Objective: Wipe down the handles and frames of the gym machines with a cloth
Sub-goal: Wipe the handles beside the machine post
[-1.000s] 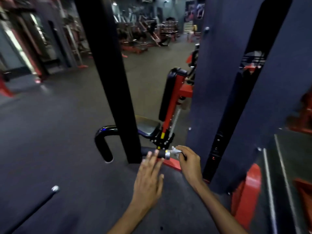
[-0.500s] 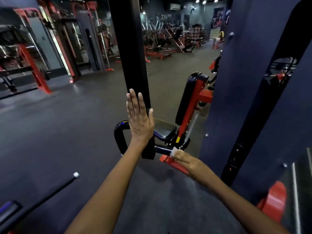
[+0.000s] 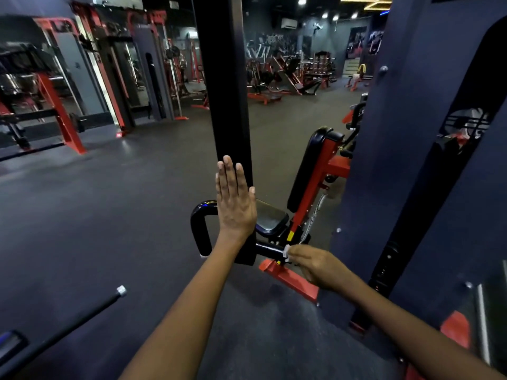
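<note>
A black upright frame post [image 3: 227,91] rises through the middle of the head view. My left hand [image 3: 235,201] lies flat against it, fingers straight and together, holding nothing. Low down, a short black handle bar [image 3: 267,249] sticks out from behind the post. My right hand [image 3: 315,266] is closed around a small white cloth [image 3: 286,251], which is pressed on the end of that bar. Behind sit the machine's black seat [image 3: 270,219], its red frame [image 3: 312,193] and a black backrest pad [image 3: 304,171].
A tall dark blue machine housing [image 3: 411,160] fills the right side. A red base foot [image 3: 290,278] lies under my right hand. A black curved handle [image 3: 199,226] and a long black bar [image 3: 68,327] are on the left. Dark rubber floor [image 3: 109,215] stretches to red racks beyond.
A second ago my left hand hovered low beside the handle bar; it rose and now rests flat on the post. My right hand has stayed at the bar end with the cloth.
</note>
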Demonstrator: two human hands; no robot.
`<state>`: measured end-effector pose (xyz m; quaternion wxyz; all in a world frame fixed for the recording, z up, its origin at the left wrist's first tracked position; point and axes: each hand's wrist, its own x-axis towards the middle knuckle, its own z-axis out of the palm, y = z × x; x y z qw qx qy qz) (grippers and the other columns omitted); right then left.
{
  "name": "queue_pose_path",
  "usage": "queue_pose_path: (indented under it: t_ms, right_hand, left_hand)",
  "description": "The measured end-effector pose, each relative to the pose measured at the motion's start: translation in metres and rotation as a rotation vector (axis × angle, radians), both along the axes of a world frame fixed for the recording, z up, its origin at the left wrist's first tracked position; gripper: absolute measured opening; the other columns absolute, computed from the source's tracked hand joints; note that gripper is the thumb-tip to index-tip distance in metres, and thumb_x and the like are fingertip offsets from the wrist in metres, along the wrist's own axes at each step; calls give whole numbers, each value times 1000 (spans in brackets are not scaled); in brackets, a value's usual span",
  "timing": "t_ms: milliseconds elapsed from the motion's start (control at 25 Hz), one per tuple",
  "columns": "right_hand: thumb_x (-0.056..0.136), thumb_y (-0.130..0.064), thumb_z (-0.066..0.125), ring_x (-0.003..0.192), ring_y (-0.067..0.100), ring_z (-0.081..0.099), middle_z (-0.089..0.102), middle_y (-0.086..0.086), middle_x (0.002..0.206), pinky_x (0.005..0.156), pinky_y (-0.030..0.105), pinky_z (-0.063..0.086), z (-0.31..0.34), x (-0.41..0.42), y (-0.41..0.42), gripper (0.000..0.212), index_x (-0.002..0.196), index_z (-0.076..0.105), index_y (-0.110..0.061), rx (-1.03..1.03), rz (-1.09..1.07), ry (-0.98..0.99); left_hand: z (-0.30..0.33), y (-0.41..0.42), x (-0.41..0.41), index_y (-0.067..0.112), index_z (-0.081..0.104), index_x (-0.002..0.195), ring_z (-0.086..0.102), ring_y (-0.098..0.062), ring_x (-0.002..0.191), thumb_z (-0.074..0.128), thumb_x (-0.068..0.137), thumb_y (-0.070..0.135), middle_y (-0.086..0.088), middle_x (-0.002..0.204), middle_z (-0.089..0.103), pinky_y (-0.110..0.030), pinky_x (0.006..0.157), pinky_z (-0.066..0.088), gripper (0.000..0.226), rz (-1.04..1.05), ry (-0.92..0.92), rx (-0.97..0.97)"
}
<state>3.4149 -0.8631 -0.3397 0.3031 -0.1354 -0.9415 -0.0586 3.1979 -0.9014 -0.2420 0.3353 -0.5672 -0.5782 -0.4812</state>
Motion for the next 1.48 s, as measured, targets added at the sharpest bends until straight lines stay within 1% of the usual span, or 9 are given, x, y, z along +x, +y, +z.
queue_pose_path:
  t_ms: [120, 240, 560, 800, 960, 1120, 1280, 1360, 1480]
  right_hand:
    - [84, -9, 39, 86, 25, 64, 68, 12, 91, 75, 30, 50, 38, -71, -6, 31, 88, 70, -2, -550, -293, 119]
    - [92, -10, 38, 72, 26, 52, 54, 12, 68, 57, 31, 33, 45, -113, 11, 35, 59, 49, -7, -878, -371, -300]
    - [98, -28, 30, 46, 17, 60, 67, 14, 67, 50, 26, 48, 28, -82, 45, 45, 77, 59, 0, -1638, -347, -428]
    - [99, -27, 35, 57, 12, 48, 56, 6, 72, 59, 27, 40, 41, -104, 26, 34, 76, 54, -12, -1186, -347, -302]
    - [93, -54, 37, 47, 16, 51, 62, 4, 59, 56, 33, 42, 27, -73, 39, 53, 80, 58, -7, -1594, -361, -343]
    - [88, -54, 54, 40, 12, 51, 64, 8, 64, 45, 25, 48, 11, -49, 28, 51, 99, 63, -5, -1828, -397, -7]
    - [93, -35, 54, 56, 13, 55, 55, -6, 53, 67, 33, 42, -11, -59, 2, 35, 63, 61, -18, -1156, -648, 427]
    - [96, -21, 51, 67, 13, 54, 52, -9, 66, 65, 28, 39, -19, -61, -18, 28, 70, 60, -18, -827, -594, 584]
    - [99, -24, 45, 80, 16, 59, 60, 1, 87, 68, 33, 47, -15, -58, -43, 27, 95, 68, -10, -792, -607, 625]
  left_hand:
    - [-3, 3, 0, 16, -19, 150, -16, -20, 147, 38, 95, 16, -1, 157, -27, -38, 120, 1, 80, 8, 10, 16]
    - [-5, 5, -2, 16, -19, 150, -16, -20, 147, 38, 95, 16, -1, 157, -26, -37, 121, 0, 79, 6, 20, 29]
    - [-7, 4, -3, 16, -18, 150, -15, -20, 147, 37, 94, 15, -1, 157, -25, -36, 121, -2, 79, 5, 39, 47]
    - [-10, 8, -2, 16, -17, 150, -14, -19, 147, 36, 95, 15, -1, 158, -24, -36, 121, -2, 76, 6, 30, 52]
    - [-10, 6, -4, 16, -17, 150, -14, -20, 147, 36, 95, 15, -2, 158, -24, -36, 121, -2, 76, -2, 53, 55]
    - [-11, 5, -3, 16, -17, 150, -14, -19, 147, 36, 94, 14, -1, 158, -24, -36, 121, -3, 77, -3, 46, 47]
    - [-10, 4, -2, 16, -17, 150, -15, -19, 147, 37, 94, 15, -1, 158, -24, -36, 121, -3, 78, -4, 37, 43]
    - [-10, 3, -2, 16, -17, 150, -15, -19, 147, 37, 94, 15, 0, 158, -24, -36, 121, -2, 78, -9, 33, 43]
    - [-9, 1, -2, 16, -17, 150, -15, -19, 147, 36, 95, 15, -1, 158, -24, -36, 121, -3, 77, -5, 31, 44]
